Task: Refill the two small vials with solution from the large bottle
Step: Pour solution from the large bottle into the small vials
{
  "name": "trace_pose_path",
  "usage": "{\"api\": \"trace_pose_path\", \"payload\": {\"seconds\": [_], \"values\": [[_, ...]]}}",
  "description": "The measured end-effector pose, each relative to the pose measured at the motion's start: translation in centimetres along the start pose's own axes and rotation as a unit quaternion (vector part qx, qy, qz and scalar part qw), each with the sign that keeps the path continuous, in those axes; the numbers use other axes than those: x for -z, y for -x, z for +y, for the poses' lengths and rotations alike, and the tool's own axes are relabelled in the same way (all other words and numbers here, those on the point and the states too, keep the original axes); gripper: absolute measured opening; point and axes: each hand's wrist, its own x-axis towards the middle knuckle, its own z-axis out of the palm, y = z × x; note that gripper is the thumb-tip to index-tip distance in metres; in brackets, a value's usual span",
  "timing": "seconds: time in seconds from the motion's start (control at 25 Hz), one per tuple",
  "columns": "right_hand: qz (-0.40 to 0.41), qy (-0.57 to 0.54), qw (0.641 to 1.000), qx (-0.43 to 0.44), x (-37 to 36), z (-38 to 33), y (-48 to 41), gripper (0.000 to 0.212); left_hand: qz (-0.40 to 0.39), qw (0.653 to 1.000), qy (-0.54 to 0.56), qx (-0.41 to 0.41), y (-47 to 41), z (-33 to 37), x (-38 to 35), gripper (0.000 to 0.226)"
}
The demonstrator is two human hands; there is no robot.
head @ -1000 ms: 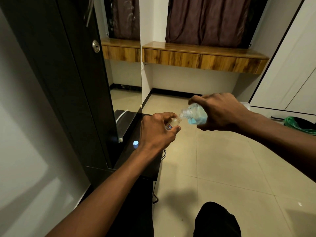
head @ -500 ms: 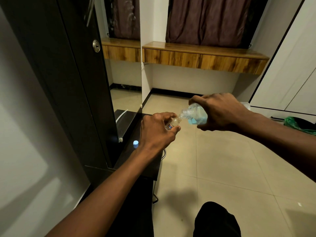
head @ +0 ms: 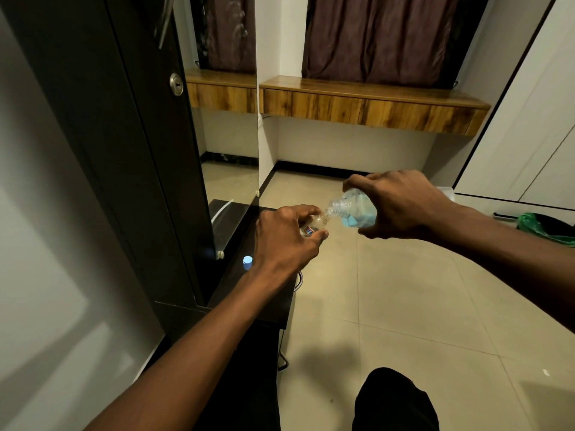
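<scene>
My left hand (head: 284, 241) grips a small clear vial (head: 315, 226) with a red and blue label, its open mouth turned up and to the right. My right hand (head: 401, 205) holds the large clear bottle (head: 353, 209), tilted so its threaded neck meets the vial's mouth. Pale blue solution sits in the bottle's lower side. Both are held in the air above the edge of a black shelf (head: 264, 312). A small light-blue cap (head: 247, 260) lies on that shelf below my left wrist. A second vial is not visible.
A dark wardrobe door with a round lock (head: 176, 84) and a tall mirror (head: 230, 119) stand at the left. A wooden ledge (head: 370, 102) runs along the far wall under curtains. A green bag (head: 547, 227) lies at the right. Tiled floor spreads below.
</scene>
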Motion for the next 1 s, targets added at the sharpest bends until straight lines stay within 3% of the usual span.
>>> {"api": "trace_pose_path", "payload": {"seconds": [1.0], "values": [[-0.004, -0.002, 1.000, 0.002, 0.48, -0.28, -0.08, 0.082, -0.001, 1.000, 0.003, -0.003, 0.06, -0.04, 0.22, 0.047]]}}
